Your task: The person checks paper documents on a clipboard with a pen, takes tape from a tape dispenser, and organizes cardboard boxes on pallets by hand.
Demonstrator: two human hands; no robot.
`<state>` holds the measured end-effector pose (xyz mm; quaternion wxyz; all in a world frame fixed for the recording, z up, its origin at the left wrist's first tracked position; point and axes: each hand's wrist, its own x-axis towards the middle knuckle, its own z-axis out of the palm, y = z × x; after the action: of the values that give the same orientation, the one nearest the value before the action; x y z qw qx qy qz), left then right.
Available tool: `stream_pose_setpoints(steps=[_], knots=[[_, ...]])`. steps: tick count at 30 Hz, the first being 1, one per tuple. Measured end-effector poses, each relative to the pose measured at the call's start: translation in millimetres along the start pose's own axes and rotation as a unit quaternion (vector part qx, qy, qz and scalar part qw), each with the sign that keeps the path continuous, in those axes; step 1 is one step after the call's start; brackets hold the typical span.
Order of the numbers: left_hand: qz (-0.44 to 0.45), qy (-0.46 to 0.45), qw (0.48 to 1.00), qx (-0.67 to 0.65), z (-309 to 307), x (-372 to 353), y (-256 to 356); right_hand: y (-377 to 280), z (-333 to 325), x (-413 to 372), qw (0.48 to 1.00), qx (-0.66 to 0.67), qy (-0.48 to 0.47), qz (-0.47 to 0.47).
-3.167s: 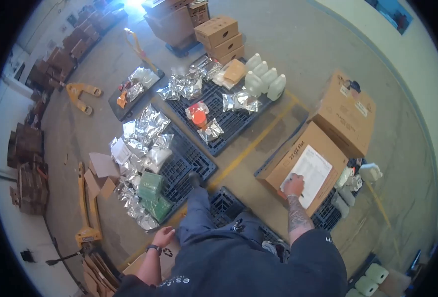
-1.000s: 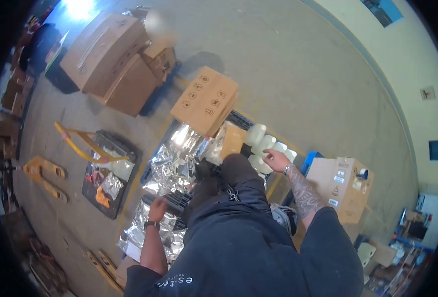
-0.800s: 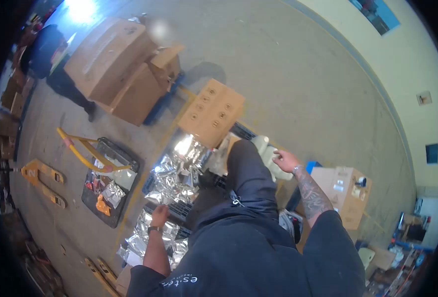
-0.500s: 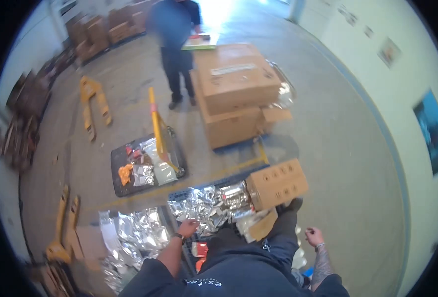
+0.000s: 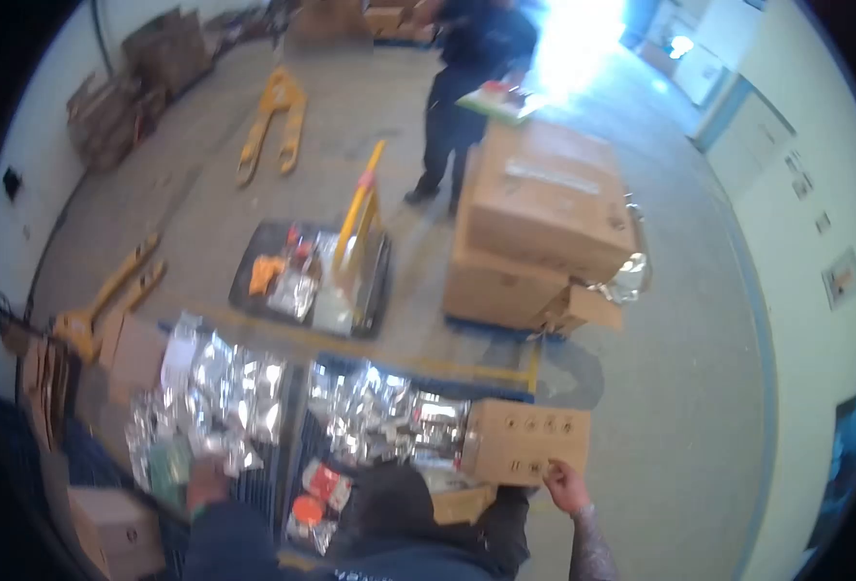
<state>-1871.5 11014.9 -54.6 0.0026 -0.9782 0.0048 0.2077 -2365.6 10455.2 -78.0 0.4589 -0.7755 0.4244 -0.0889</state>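
This is a warehouse, a big room for keeping and packing goods. The floor (image 5: 679, 387) is bare grey concrete with a yellow line (image 5: 428, 364) painted on it. Big brown cardboard boxes (image 5: 539, 218) sit in a stack. A smaller box (image 5: 525, 441) lies beside heaps of shiny silver bags (image 5: 379, 416). Yellow pallet jacks (image 5: 273, 121) stand about, and more boxes (image 5: 166, 48) line the far wall.

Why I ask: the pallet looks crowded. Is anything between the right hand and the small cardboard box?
Nothing visible does. The right hand has its fingertips at the lower right edge of the small cardboard box. The foil bags lie at the box's left side, away from that hand.
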Motion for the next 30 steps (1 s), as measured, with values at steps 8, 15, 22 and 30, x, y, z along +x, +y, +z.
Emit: stream_pose_setpoints(steps=[8,15,22,30], knots=[[0.059,-0.238,0.969,0.036,106.9,-162.0,193.5,245.0,-39.9,0.5,0.936,0.170,0.257,0.173],[0.214,-0.324,0.921,0.016,220.9,-114.8,323.7,414.5,-49.2,-14.1,0.949,0.036,-0.008,0.315],[0.261,-0.116,0.957,-0.055,328.4,-43.8,347.2,393.7,-29.4,0.7,0.921,0.150,-0.017,0.360],[0.013,-0.407,0.864,-0.296,352.4,-78.1,462.7,420.6,7.5,89.8,0.828,0.264,-0.043,0.493]])
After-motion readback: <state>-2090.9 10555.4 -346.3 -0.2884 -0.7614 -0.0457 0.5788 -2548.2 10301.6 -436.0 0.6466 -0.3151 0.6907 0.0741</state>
